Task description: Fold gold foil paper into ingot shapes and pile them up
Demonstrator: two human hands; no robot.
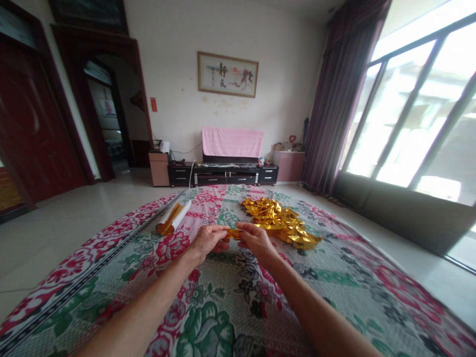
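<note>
Between my two hands, just above the flowered cloth, stretches a small piece of gold foil paper (233, 233). My left hand (208, 242) pinches its left end between thumb and fingers. At its right end my right hand (256, 240) is closed on it in the same way. Behind and to the right of my right hand lies a heap of folded gold foil pieces (277, 218), shiny and pointed. Off to the left, a curled stack of gold and white paper sheets (174, 217) rests on the cloth.
The flowered cloth (208, 327) covers the wide surface before me. Beyond it stand a low black cabinet (226, 177) and a screen draped with a pink cloth (232, 142). A purple curtain (338, 99) and windows are at right, a dark red door (33, 114) at left.
</note>
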